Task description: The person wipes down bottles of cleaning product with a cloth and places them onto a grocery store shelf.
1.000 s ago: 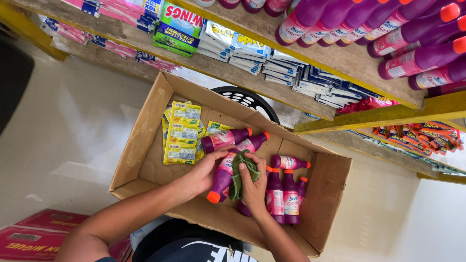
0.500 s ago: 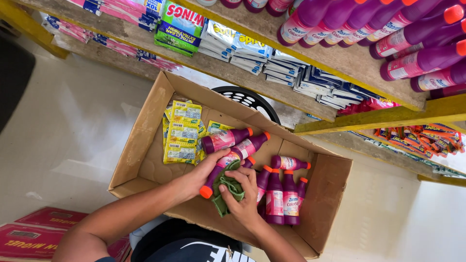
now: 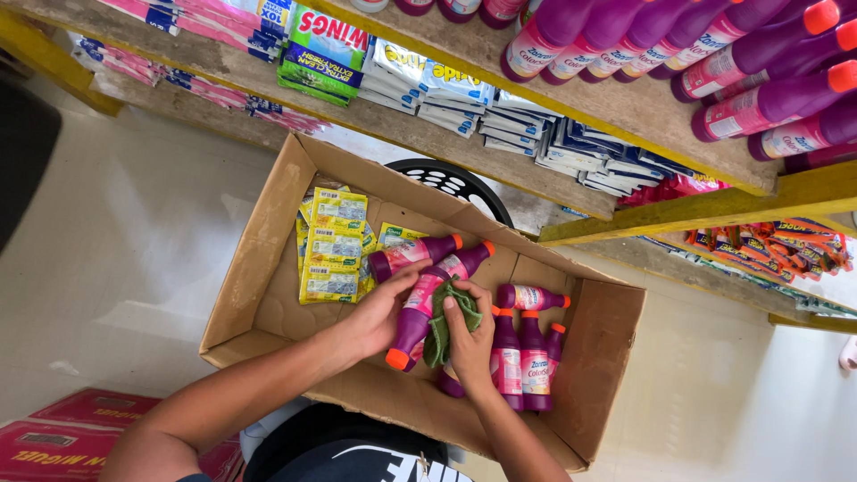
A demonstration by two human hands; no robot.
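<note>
My left hand (image 3: 373, 314) grips a purple bottle (image 3: 416, 311) with an orange cap, held tilted over an open cardboard box (image 3: 259, 241). My right hand (image 3: 470, 344) presses a green cloth (image 3: 444, 323) against the side of that bottle. Two more purple bottles (image 3: 412, 253) lie flat in the box behind it. Several others (image 3: 522, 353) stand or lie in the box's right part, beside my right hand. Yellow sachet strips (image 3: 333, 248) lie in the left part of the box.
Wooden shelves (image 3: 625, 107) above carry purple bottles (image 3: 759, 71), blue and white sachet packs (image 3: 500, 116) and pink packs (image 3: 178, 27). A black plastic basket (image 3: 451, 181) sits behind the box. Red cartons (image 3: 54, 437) lie on the pale floor at lower left.
The bottle in my left hand has shifted slightly lower. My right hand with the cloth has moved up along the bottle's side.
</note>
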